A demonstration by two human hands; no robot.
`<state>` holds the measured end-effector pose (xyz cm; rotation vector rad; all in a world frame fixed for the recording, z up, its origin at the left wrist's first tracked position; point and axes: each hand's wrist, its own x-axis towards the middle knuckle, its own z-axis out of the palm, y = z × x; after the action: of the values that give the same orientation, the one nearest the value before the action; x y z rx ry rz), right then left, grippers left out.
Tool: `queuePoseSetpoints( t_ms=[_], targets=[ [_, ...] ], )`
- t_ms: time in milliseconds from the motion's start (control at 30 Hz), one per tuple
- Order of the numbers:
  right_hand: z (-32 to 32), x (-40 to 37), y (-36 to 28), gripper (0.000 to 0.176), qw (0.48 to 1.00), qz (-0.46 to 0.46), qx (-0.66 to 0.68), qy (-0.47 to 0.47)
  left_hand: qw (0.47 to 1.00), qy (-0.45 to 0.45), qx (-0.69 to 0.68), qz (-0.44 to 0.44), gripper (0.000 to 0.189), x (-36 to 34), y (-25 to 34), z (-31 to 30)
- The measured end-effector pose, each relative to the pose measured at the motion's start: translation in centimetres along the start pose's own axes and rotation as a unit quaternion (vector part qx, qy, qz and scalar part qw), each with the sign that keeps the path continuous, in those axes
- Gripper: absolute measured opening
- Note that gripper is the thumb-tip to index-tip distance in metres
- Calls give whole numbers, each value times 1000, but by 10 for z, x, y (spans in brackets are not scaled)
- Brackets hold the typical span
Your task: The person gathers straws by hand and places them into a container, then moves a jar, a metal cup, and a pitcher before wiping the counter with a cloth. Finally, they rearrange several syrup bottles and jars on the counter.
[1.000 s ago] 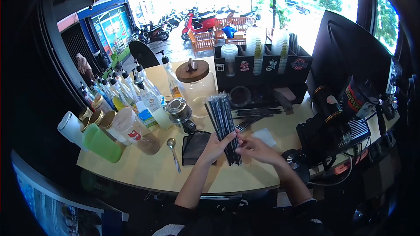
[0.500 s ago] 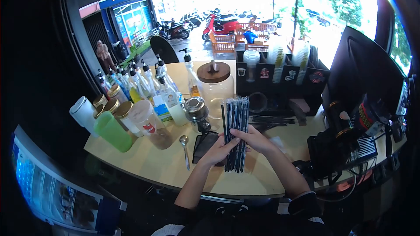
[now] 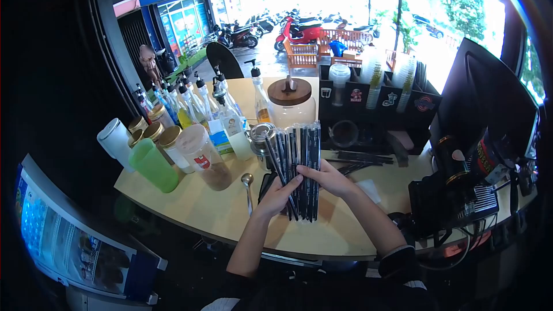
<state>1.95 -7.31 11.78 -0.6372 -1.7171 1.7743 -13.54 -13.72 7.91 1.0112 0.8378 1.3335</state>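
A bundle of black straws in clear wrappers (image 3: 310,150) stands roughly upright above the counter, gripped between both hands. My left hand (image 3: 277,197) closes on its lower left side, where a few straws lean apart from the others. My right hand (image 3: 329,178) wraps round the right side, its thumb across the front close to the left thumb. Behind the bundle are a glass jar with a wooden lid (image 3: 290,92) and a metal drip filter (image 3: 262,133). More black straws (image 3: 363,158) lie on the counter to the right.
Left on the counter (image 3: 190,207) are a green cup (image 3: 154,167), a clear tumbler (image 3: 210,161), gold-lidded jars, pump bottles and a spoon (image 3: 247,187). A black cup organizer (image 3: 374,112) stands behind; a dark machine (image 3: 440,204) is at right. A person stands outside at far left.
The bundle has moved slightly left and fanned wider, with some straws tilting out on the left. Both hands shifted a little left with it. The view has also shifted slightly.
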Motion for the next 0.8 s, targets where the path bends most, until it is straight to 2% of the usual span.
queuePoseSetpoints(
  t_ms=[33,100,500,733,800],
  targets=[
    [0,-1,0,40,1000,1,1,3,1000,4,-14,-12,28,-1,2,1],
    [0,-2,0,39,998,-53,11,-19,1000,0,-10,-11,29,-1,0,0],
    [-12,-22,-1,38,996,-79,47,-13,998,-60,-9,-29,33,2,0,15],
    [-19,-39,-7,39,998,-55,21,29,995,-86,-10,-54,36,7,-5,27],
    [-18,-47,-13,37,997,-26,-15,74,994,-94,-6,-58,36,11,-9,33]
  ],
)
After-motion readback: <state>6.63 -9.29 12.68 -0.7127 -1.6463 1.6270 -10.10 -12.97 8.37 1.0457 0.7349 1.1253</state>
